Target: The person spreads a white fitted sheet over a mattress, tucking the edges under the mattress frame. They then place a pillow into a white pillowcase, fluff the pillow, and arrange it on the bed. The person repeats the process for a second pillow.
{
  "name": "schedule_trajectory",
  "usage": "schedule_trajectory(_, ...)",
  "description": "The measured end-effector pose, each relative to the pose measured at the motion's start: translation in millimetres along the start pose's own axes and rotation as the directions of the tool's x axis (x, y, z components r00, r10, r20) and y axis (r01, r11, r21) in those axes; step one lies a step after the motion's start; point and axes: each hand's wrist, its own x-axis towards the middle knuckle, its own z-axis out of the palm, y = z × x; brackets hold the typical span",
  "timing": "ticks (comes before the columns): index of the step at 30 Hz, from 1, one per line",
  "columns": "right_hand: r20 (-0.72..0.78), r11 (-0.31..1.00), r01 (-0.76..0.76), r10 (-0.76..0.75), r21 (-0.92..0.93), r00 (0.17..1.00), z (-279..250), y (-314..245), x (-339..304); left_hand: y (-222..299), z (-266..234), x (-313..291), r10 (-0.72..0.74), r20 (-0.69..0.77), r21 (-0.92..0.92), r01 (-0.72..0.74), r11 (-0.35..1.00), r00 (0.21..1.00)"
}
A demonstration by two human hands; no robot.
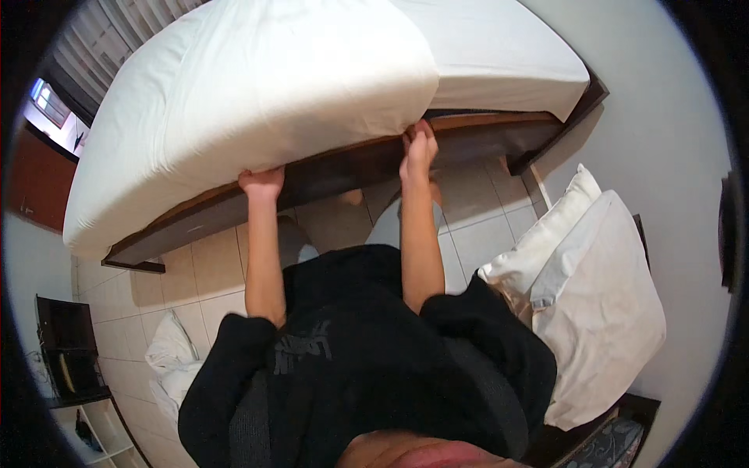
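Black shirt (363,312), grey lettering (303,351); left hand (263,182), right hand (419,150) against white sheet (289,86), grip unclear.

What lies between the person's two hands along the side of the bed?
In the head view, the lower edge of the white bedding and the dark wooden bed rail run between left hand and right hand.

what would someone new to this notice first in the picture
First, the big white bedding bulging over the dark wooden bed frame across the top. Next, the left hand and right hand at the bedding's near lower edge. Then the pale pillows stacked at the right, near the wall.
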Motion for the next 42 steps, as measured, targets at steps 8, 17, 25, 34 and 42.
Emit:
schedule_trajectory(8, 0.141, 0.983, -0.068, 0.093, -0.172, 0.986, -6.5, -46.5, 48.2, 35.5, -35.6, -101.3, -0.079, -0.072, 0.375, 0.1, 0.922, 0.994)
schedule_trajectory(17, 0.164, 0.928, 0.026, 0.038, -0.372, 0.986, -34.9, -32.0, 53.8, 71.8, -34.1, -88.4, 0.293, -0.005, 0.534, -0.245, 0.809, 0.956)
schedule_trajectory(25, 0.328, 0.864, 0.4, -0.298, -0.307, 0.896, 42.3, 41.2, -117.8, 87.7, -44.1, -71.1, 0.649, 0.134, 0.775, -0.487, 0.403, 0.749)
schedule_trajectory(34, 0.563, 0.895, -0.136, 0.378, -0.424, 0.735, 106.7, 91.4, -177.4, 140.3, -47.7, -54.5, 0.62, 0.507, 0.858, -0.285, -0.427, 0.599)
schedule_trajectory(42, 0.733, 0.843, 0.282, 0.179, -0.458, 0.656, 121.1, 29.6, -173.4, 221.6, -64.5, -60.2, 0.583, 0.21, 0.931, -0.342, 0.126, 0.785)
